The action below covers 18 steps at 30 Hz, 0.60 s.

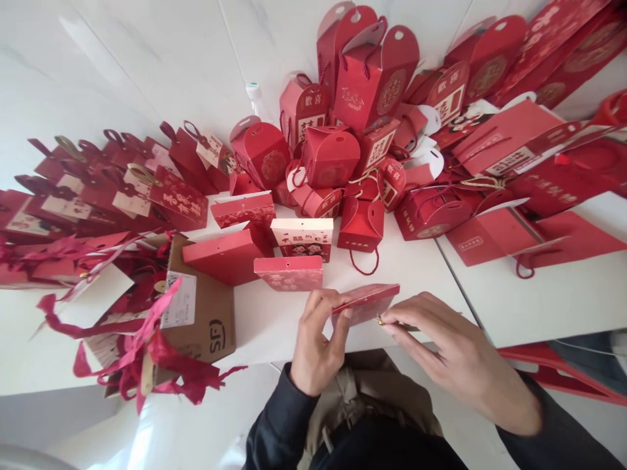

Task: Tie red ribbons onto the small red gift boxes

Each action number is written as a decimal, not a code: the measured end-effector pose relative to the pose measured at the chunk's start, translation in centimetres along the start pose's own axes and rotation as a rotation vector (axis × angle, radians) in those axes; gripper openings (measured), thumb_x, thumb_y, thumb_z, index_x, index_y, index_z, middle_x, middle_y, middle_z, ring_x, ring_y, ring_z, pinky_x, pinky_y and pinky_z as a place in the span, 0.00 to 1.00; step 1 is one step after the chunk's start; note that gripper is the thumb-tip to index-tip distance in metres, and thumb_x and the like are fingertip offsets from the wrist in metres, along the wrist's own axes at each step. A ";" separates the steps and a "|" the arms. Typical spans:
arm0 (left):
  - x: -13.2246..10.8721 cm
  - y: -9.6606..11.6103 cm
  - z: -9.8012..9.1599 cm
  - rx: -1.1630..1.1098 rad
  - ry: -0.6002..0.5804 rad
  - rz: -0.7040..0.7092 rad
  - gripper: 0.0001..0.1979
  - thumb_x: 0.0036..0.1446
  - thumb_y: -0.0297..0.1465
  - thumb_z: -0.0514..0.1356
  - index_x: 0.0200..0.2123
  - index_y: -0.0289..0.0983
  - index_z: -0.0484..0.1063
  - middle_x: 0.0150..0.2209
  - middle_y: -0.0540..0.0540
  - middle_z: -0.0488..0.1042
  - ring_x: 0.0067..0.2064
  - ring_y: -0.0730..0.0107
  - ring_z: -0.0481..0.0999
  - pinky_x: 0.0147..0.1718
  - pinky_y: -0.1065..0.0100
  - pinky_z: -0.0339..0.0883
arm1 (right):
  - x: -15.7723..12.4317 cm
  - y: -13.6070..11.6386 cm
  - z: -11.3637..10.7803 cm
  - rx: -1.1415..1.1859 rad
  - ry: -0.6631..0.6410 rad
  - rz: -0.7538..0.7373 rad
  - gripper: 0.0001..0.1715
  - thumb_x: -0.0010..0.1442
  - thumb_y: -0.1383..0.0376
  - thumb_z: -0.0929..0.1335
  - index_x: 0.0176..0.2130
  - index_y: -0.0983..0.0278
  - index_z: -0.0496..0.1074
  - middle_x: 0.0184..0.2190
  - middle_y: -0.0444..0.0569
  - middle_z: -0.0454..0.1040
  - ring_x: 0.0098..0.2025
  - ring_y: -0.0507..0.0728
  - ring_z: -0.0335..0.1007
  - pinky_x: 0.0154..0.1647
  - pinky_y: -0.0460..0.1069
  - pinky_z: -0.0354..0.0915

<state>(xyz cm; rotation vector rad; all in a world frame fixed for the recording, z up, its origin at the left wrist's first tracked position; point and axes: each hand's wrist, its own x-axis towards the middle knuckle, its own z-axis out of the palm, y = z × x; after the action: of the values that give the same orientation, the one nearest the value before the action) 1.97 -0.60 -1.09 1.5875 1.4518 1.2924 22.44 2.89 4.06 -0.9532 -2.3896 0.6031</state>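
Note:
My left hand (321, 346) grips a slim red paper gift box (369, 301) by its left end, thumb in front and fingers behind. The box is held tilted above the front edge of the table. At its lower right side, my right hand (455, 356) pinches a small gold-coloured metal piece (380, 320) between thumb and fingertips. Whether that piece touches the box, I cannot tell. Just beyond my hands stand a similar slim red box (289, 274) with a hole in its top and a cream-topped box (302, 225) with printed figures.
A brown carton (200, 320) with trailing red ribbons (166, 352) is at the left front. Rows of red gift bags (179, 199) stand behind it. Red handled boxes (375, 81) are piled against the white wall. A red stool (563, 375) shows at the lower right.

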 end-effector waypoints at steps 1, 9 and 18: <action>0.0 0.1 0.0 -0.001 0.001 0.009 0.08 0.69 0.29 0.57 0.46 0.39 0.76 0.40 0.44 0.75 0.42 0.65 0.75 0.42 0.66 0.70 | 0.1 0.1 0.2 -0.004 0.011 -0.007 0.07 0.73 0.71 0.64 0.47 0.59 0.66 0.38 0.47 0.77 0.40 0.57 0.75 0.43 0.53 0.70; -0.3 0.9 -0.4 -0.025 0.021 -0.025 0.06 0.69 0.29 0.58 0.42 0.39 0.76 0.38 0.47 0.76 0.40 0.68 0.75 0.41 0.67 0.69 | 0.8 -0.3 0.9 0.048 0.063 0.016 0.06 0.72 0.71 0.66 0.47 0.60 0.68 0.39 0.47 0.76 0.41 0.56 0.73 0.43 0.52 0.70; -0.6 1.9 -0.4 -0.026 -0.002 -0.058 0.08 0.69 0.30 0.58 0.43 0.39 0.79 0.38 0.46 0.76 0.40 0.67 0.76 0.40 0.67 0.69 | 0.8 -0.2 1.3 0.072 0.087 0.026 0.06 0.72 0.71 0.66 0.47 0.61 0.70 0.39 0.48 0.76 0.42 0.56 0.73 0.43 0.51 0.70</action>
<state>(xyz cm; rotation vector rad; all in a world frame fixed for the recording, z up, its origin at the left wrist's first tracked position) 2.29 -1.65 0.63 1.5187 1.4634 1.2705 21.08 3.06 3.43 -0.9608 -2.2668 0.6403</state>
